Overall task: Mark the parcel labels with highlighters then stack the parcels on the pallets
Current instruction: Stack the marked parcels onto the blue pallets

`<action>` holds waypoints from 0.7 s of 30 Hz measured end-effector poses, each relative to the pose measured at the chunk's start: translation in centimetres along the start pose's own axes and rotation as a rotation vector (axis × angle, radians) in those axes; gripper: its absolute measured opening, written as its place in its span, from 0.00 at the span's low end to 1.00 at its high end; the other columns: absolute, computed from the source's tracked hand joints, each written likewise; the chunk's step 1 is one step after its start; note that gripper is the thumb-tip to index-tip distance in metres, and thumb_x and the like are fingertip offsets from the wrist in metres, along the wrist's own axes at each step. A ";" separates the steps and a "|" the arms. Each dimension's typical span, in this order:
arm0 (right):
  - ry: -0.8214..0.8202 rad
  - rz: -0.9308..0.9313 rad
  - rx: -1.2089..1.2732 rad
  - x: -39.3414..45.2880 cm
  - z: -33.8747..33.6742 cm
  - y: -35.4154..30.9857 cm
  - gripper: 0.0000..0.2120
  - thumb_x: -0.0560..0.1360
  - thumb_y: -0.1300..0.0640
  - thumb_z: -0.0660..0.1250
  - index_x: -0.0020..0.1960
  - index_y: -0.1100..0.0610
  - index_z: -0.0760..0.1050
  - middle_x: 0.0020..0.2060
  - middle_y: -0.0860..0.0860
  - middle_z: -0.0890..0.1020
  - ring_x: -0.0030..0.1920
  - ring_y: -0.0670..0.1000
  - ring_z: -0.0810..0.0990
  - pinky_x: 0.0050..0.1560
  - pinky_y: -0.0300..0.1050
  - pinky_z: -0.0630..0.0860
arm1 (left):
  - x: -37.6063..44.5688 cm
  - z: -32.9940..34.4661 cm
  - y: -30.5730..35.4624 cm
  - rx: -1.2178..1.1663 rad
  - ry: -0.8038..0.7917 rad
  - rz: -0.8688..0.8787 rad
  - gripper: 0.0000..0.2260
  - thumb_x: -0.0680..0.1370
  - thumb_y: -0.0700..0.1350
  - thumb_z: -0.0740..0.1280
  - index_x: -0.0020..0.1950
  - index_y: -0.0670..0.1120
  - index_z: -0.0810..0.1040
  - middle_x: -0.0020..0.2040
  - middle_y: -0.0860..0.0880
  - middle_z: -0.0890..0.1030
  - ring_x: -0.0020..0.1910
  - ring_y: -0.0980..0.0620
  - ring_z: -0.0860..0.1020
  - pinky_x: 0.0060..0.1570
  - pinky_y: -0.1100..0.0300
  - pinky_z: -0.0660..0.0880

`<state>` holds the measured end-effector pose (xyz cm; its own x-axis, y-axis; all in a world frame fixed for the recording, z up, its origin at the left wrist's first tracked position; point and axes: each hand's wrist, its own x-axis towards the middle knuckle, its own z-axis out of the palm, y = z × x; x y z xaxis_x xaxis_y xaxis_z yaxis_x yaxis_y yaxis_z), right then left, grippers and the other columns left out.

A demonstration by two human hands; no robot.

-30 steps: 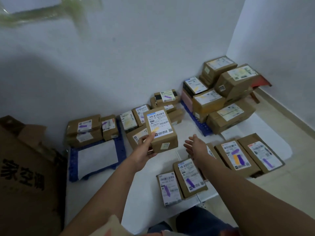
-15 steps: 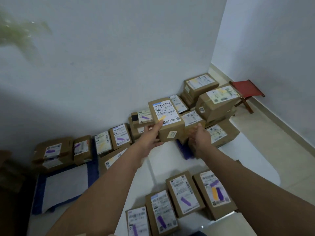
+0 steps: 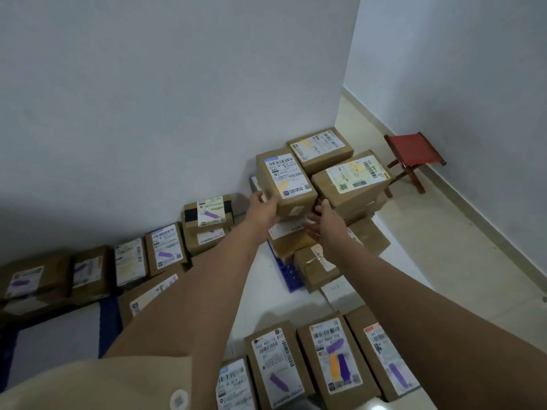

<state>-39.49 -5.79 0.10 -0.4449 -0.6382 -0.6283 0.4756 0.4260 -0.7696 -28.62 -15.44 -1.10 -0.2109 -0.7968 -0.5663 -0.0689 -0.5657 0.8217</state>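
A brown parcel [image 3: 285, 184] with a white label and a yellow mark is up against the parcel stack [image 3: 352, 182] on the blue pallet [image 3: 288, 275] by the corner. My left hand [image 3: 262, 207] grips the parcel's lower left edge. My right hand [image 3: 324, 224] hovers just below its right corner, fingers spread and holding nothing. Whether the parcel rests on the stack or hangs above it is hidden by my hands. No highlighter is in sight.
Purple-marked parcels [image 3: 331, 359] lie on the floor near me. More marked parcels [image 3: 164, 250] line the wall on a second blue pallet [image 3: 109, 327] at left. A red stool [image 3: 413, 156] stands in the right corner. Tiled floor lies to the right.
My left hand carried the parcel up and to the right, onto the top of the corner stack. My right hand followed beneath it. The view swung right.
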 end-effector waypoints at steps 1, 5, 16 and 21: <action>-0.005 0.008 0.004 0.2 -0.1 -0.1 0.17 0.84 0.45 0.53 0.64 0.53 0.71 0.48 0.49 0.81 0.50 0.50 0.81 0.46 0.42 0.77 | 0.4 0.3 -0.3 0.010 0.001 -0.005 0.30 0.80 0.44 0.68 0.77 0.50 0.57 0.71 0.44 0.72 0.60 0.46 0.78 0.49 0.57 0.80; -0.026 0.028 -0.002 0.5 -0.5 -0.2 0.17 0.84 0.45 0.53 0.65 0.53 0.71 0.48 0.48 0.81 0.51 0.50 0.81 0.51 0.44 0.77 | 0.8 0.8 -0.4 0.038 0.015 -0.007 0.30 0.80 0.41 0.67 0.78 0.49 0.57 0.71 0.43 0.72 0.61 0.46 0.78 0.59 0.53 0.78; -0.080 0.065 -0.048 -1.1 0.0 1.1 0.21 0.84 0.45 0.53 0.68 0.56 0.71 0.55 0.52 0.81 0.56 0.52 0.80 0.59 0.48 0.77 | -1.0 -1.5 -1.1 0.148 0.059 0.000 0.24 0.81 0.44 0.67 0.75 0.48 0.64 0.68 0.46 0.74 0.58 0.50 0.75 0.54 0.57 0.76; -0.093 0.052 -0.050 -3.0 1.5 2.7 0.21 0.84 0.47 0.54 0.67 0.59 0.72 0.57 0.56 0.81 0.54 0.54 0.81 0.49 0.45 0.77 | -3.0 -5.1 -2.2 0.160 0.063 0.000 0.22 0.81 0.43 0.65 0.74 0.45 0.64 0.58 0.47 0.74 0.51 0.52 0.75 0.49 0.58 0.74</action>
<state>-35.72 -3.65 0.05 -0.3472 -0.6704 -0.6558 0.4569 0.4898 -0.7426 -22.84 -12.90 -1.60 -0.1495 -0.8114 -0.5651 -0.2240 -0.5288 0.8186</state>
